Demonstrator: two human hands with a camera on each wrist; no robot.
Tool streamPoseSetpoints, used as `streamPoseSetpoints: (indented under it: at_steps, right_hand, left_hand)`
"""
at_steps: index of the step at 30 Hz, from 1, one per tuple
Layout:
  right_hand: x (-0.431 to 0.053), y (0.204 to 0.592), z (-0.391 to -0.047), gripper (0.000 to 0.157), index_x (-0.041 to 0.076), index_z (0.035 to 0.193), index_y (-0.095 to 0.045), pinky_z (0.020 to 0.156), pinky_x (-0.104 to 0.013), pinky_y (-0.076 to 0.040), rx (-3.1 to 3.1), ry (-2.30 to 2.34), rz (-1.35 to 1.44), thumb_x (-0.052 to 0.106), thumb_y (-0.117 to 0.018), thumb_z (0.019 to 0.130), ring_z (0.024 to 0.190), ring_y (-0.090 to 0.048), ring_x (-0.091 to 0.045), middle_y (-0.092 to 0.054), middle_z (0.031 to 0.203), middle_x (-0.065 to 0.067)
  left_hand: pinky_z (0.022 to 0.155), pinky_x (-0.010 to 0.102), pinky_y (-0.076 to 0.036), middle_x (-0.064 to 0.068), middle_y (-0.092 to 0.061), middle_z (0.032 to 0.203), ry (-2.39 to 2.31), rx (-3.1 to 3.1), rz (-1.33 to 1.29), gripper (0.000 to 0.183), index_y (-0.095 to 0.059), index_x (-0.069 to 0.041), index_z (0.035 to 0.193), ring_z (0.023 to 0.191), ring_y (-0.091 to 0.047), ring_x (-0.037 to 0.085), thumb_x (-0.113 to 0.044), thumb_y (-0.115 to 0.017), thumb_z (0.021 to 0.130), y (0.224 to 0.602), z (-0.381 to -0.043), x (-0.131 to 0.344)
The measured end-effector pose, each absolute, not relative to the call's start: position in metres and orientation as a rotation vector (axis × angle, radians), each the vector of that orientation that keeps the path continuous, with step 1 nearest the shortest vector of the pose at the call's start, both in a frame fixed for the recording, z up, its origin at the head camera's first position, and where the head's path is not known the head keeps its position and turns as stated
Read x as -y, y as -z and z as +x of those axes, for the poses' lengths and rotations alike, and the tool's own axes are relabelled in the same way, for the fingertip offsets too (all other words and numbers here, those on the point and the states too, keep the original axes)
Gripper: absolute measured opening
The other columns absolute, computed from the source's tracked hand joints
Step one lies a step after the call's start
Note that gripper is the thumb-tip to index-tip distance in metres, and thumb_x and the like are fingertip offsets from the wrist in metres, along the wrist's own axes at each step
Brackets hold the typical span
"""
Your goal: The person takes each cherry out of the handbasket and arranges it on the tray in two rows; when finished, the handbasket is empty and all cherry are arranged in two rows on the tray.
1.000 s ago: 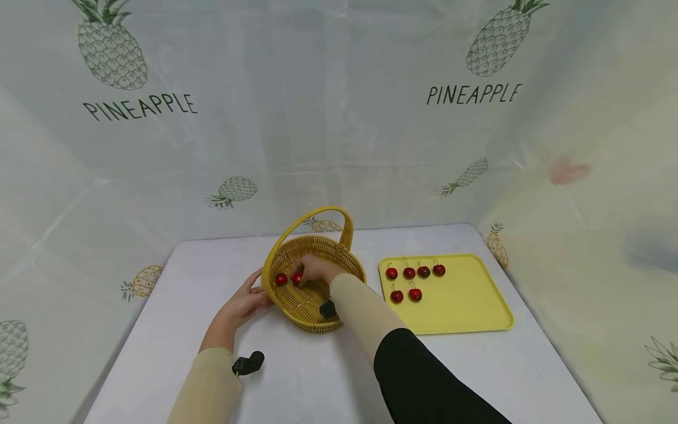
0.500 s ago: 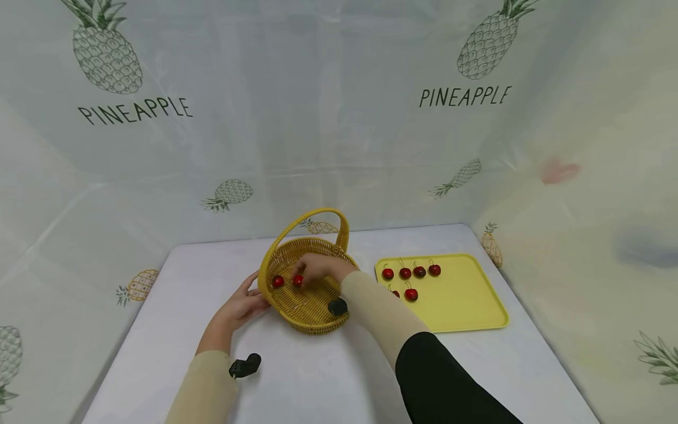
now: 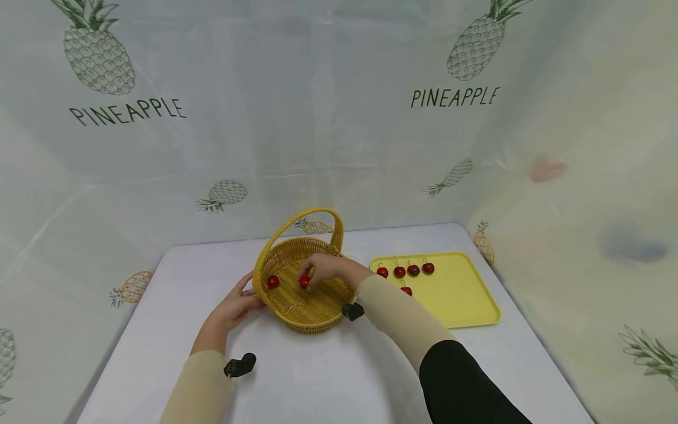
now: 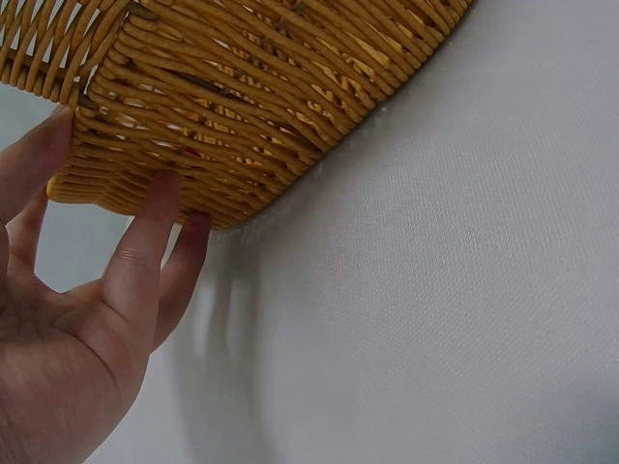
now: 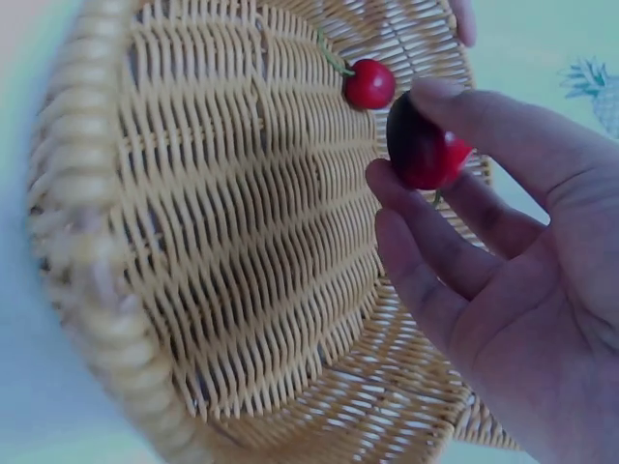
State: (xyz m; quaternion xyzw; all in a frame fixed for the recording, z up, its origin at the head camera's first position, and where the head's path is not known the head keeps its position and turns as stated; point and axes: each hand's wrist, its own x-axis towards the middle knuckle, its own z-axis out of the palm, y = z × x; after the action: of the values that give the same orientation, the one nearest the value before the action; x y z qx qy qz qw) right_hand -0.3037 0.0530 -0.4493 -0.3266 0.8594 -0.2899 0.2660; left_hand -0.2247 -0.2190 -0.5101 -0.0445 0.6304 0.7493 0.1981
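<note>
In the head view, my right hand (image 3: 323, 269) reaches inside a yellow wicker basket (image 3: 307, 327). It pinches a dark red cherry (image 5: 426, 145) between thumb and fingers, plain in the right wrist view. A second cherry (image 3: 272, 282) lies at the basket's left side, with a green stem showing in the right wrist view. My left hand (image 3: 233, 309) is at the basket's left outer side. Its fairly straight, spread fingers (image 4: 140, 246) touch the woven wall, as the left wrist view shows. Several cherries (image 3: 413, 270) sit on a yellow tray (image 3: 461, 294) to the right.
The basket's arched handle (image 3: 296, 221) stands up over its opening. My right sleeve (image 3: 402, 312) covers the tray's near left corner. A white cloth (image 3: 296, 377) lies under everything, and a pineapple-print curtain (image 3: 318, 135) hangs close behind the table.
My right hand has shifted slightly right within the basket with the cherry, away from the other cherry. The right forearm now covers more of the tray. My left hand stays against the basket.
</note>
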Motion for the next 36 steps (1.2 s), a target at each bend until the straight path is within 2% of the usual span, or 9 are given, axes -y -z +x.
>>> streamPoseSetpoints:
  at_steps: [7, 12, 19, 23, 28, 36]
  right_hand:
    - [-0.067, 0.445, -0.294, 0.03, 0.009, 0.114, -0.073, 0.083, -0.023, -0.049, -2.319, 0.85, -0.873, 0.016, -0.078, 0.085, 0.103, -0.056, -0.009, -0.065, 0.11, 0.008]
    - [-0.075, 0.442, -0.288, 0.028, 0.005, 0.11, -0.073, 0.083, -0.024, -0.05, -2.307, 0.916, -0.879, 0.019, -0.076, 0.087, 0.099, -0.058, -0.01, -0.067, 0.103, 0.007]
    - [-0.093, 0.441, -0.28, 0.022, 0.009, 0.106, -0.075, 0.078, -0.024, -0.052, -2.32, 0.972, -0.887, 0.019, -0.076, 0.087, 0.093, -0.062, -0.009, -0.068, 0.099, 0.009]
    - [-0.103, 0.441, -0.276, 0.024, 0.007, 0.107, -0.074, 0.078, -0.026, -0.052, -2.329, 1.014, -0.889, 0.019, -0.076, 0.087, 0.091, -0.062, -0.009, -0.068, 0.1, 0.007]
    - [-0.116, 0.441, -0.271, 0.021, 0.014, 0.107, -0.074, 0.075, -0.026, -0.053, -2.369, 1.052, -0.833, 0.019, -0.076, 0.086, 0.087, -0.061, -0.011, -0.065, 0.101, 0.007]
    - [-0.138, 0.436, -0.258, 0.028, 0.018, 0.114, -0.07, 0.077, -0.03, -0.053, -2.391, 1.144, -0.765, 0.014, -0.076, 0.086, 0.089, -0.058, -0.017, -0.062, 0.112, 0.001]
  left_hand:
    - [0.101, 0.044, -0.044, 0.035, -0.028, 0.148, -2.072, -1.787, -0.107, 0.088, -0.005, -0.022, 0.158, 0.121, -0.053, 0.035, 0.009, -0.056, 0.093, 0.513, -0.227, 0.22]
    - [0.103, 0.046, -0.042, 0.034, -0.03, 0.147, -2.087, -1.782, -0.131, 0.087, -0.008, -0.024, 0.158, 0.126, -0.048, 0.04, 0.008, -0.056, 0.094, 0.512, -0.226, 0.221]
    - [0.105, 0.05, -0.038, 0.034, -0.029, 0.147, -2.083, -1.784, -0.126, 0.087, -0.006, -0.023, 0.158, 0.13, -0.042, 0.044, 0.008, -0.056, 0.094, 0.511, -0.226, 0.219]
    - [0.104, 0.05, -0.039, 0.035, -0.03, 0.147, -2.082, -1.789, -0.143, 0.089, -0.006, -0.023, 0.158, 0.129, -0.043, 0.045, 0.008, -0.057, 0.093, 0.512, -0.226, 0.219]
    - [0.103, 0.047, -0.042, 0.034, -0.029, 0.148, -2.076, -1.79, -0.155, 0.089, -0.006, -0.024, 0.158, 0.129, -0.043, 0.044, 0.007, -0.058, 0.093, 0.511, -0.227, 0.219]
    - [0.105, 0.049, -0.038, 0.034, -0.03, 0.148, -2.078, -1.798, -0.123, 0.087, -0.006, -0.024, 0.158, 0.128, -0.045, 0.043, 0.006, -0.056, 0.094, 0.513, -0.226, 0.221]
